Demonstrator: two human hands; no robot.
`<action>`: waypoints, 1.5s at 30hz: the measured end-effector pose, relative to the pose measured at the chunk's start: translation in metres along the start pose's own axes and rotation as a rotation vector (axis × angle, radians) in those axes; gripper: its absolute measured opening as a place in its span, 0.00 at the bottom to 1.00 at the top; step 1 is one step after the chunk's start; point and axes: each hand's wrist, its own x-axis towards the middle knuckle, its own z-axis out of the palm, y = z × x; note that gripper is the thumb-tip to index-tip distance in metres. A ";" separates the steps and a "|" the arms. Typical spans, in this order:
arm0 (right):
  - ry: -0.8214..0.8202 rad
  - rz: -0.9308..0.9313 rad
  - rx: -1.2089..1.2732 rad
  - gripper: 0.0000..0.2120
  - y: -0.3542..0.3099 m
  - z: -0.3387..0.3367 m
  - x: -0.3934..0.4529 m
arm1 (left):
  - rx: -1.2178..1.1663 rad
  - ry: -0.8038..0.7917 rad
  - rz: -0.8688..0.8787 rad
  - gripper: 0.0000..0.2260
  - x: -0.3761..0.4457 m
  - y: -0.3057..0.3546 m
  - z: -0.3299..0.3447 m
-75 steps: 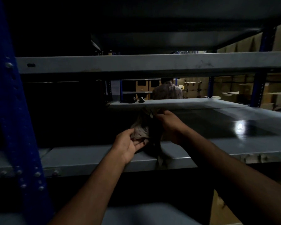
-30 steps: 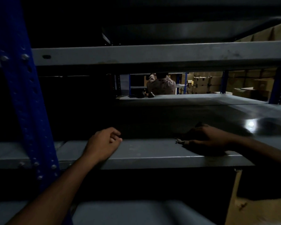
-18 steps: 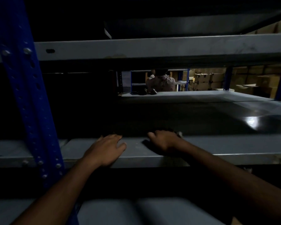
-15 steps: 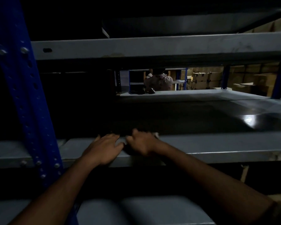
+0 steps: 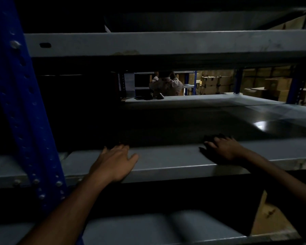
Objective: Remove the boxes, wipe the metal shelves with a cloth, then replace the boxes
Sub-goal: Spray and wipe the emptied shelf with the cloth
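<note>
A grey metal shelf point(image 5: 166, 161) runs across the middle of the view, dim and without boxes on it. My left hand point(image 5: 113, 162) rests flat on its front lip, fingers relaxed. My right hand point(image 5: 223, 149) lies palm down further right on the shelf, pressing a dark cloth point(image 5: 204, 144) that shows only as a dark edge under and beside the fingers. Cardboard boxes point(image 5: 212, 84) stand stacked far behind the rack.
A blue perforated upright point(image 5: 23, 110) stands at the left. Another grey shelf beam point(image 5: 166, 43) crosses above, and a lower shelf point(image 5: 148, 228) lies below. A cardboard box point(image 5: 270, 216) sits at the lower right. A person point(image 5: 166, 84) works beyond the rack.
My right hand has slid the cloth rightwards along the shelf, away from my left hand. My left hand has stayed on the shelf's front lip.
</note>
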 end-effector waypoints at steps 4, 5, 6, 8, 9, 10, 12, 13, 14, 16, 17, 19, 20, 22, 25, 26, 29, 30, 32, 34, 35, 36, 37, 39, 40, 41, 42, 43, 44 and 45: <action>0.026 -0.091 0.030 0.33 -0.071 -0.011 0.028 | -0.038 -0.007 0.006 0.24 -0.003 0.002 -0.004; 0.008 -0.137 0.027 0.28 -0.094 -0.016 0.033 | -0.047 -0.010 0.008 0.23 -0.005 0.002 -0.005; 0.000 -0.188 0.040 0.25 -0.119 -0.021 0.035 | -0.055 -0.011 0.010 0.23 -0.006 0.003 -0.007; 0.039 -0.287 0.146 0.23 -0.162 -0.029 0.030 | -0.086 -0.006 0.004 0.21 -0.009 0.003 -0.009; 0.079 -0.325 0.228 0.23 -0.176 -0.030 0.023 | -0.115 0.002 -0.004 0.21 -0.010 0.002 -0.009; 0.134 -0.363 0.300 0.21 -0.185 -0.030 0.015 | -0.143 0.014 -0.013 0.20 -0.012 0.001 -0.010; 0.300 -0.417 0.336 0.18 -0.181 -0.020 -0.005 | -0.149 0.028 -0.024 0.20 -0.015 -0.002 -0.009; 0.424 -0.421 0.311 0.17 -0.172 -0.014 -0.015 | -0.123 0.031 -0.018 0.21 -0.016 -0.004 -0.008; 0.525 -0.405 0.287 0.17 -0.158 -0.005 -0.022 | -0.093 0.036 -0.003 0.22 -0.016 -0.005 -0.007; 0.586 -0.327 0.280 0.19 -0.115 0.012 -0.032 | -0.095 0.038 -0.002 0.24 -0.015 -0.006 -0.007; 0.582 -0.268 0.274 0.21 -0.090 0.018 -0.036 | -0.104 0.040 -0.012 0.23 -0.015 -0.005 -0.007; 0.529 -0.117 0.252 0.27 -0.033 0.027 -0.042 | -0.109 0.055 -0.028 0.22 -0.015 -0.002 -0.006; 0.494 -0.032 0.235 0.27 -0.006 0.029 -0.044 | -0.104 0.057 -0.033 0.22 -0.014 0.000 -0.006; 0.381 0.113 0.226 0.24 0.031 0.029 -0.047 | -0.103 0.058 -0.038 0.23 -0.013 0.001 -0.005; 0.281 0.247 0.178 0.18 0.034 0.030 -0.032 | -0.088 0.062 -0.045 0.23 -0.012 0.002 -0.004; 0.244 0.242 0.101 0.20 0.022 0.028 -0.025 | -0.082 0.066 -0.044 0.22 -0.012 0.003 -0.004; 0.191 0.132 0.106 0.27 -0.041 0.016 0.003 | -0.083 0.081 -0.053 0.21 -0.012 0.005 -0.005; 0.177 0.085 0.164 0.27 -0.068 0.009 0.008 | -0.085 0.085 -0.058 0.21 -0.012 0.006 -0.005; 0.175 -0.056 0.281 0.25 -0.124 -0.007 0.012 | -0.081 0.087 -0.073 0.22 -0.013 0.006 -0.005; 0.196 -0.248 0.334 0.24 -0.161 -0.015 0.011 | -0.081 0.100 -0.110 0.23 -0.015 0.005 -0.004; 0.203 -0.335 0.348 0.25 -0.167 -0.017 0.008 | -0.075 0.116 -0.136 0.24 -0.016 0.003 -0.004; 0.182 -0.390 0.354 0.26 -0.164 -0.016 0.007 | -0.061 0.131 -0.155 0.24 -0.018 0.001 -0.003; 0.152 -0.418 0.354 0.26 -0.153 -0.016 0.006 | -0.041 0.142 -0.167 0.25 -0.021 -0.001 -0.002; 0.125 -0.391 0.328 0.24 -0.119 -0.016 0.003 | -0.004 0.174 -0.192 0.26 -0.030 -0.008 0.002; 0.124 -0.342 0.317 0.23 -0.100 -0.014 0.003 | 0.014 0.186 -0.202 0.26 -0.037 -0.012 0.004; 0.115 -0.287 0.312 0.21 -0.081 -0.013 0.004 | 0.029 0.195 -0.210 0.27 -0.044 -0.015 0.006; 0.087 -0.224 0.307 0.20 -0.065 -0.011 0.009 | 0.038 0.210 -0.215 0.28 -0.050 -0.018 0.008; 0.058 -0.174 0.273 0.20 -0.053 -0.008 0.017 | 0.035 0.226 -0.223 0.29 -0.056 -0.021 0.010; 0.045 -0.137 0.231 0.22 -0.048 -0.007 0.026 | 0.026 0.241 -0.231 0.31 -0.061 -0.023 0.011; 0.052 -0.109 0.209 0.24 -0.051 -0.004 0.036 | 0.018 0.254 -0.239 0.32 -0.063 -0.024 0.012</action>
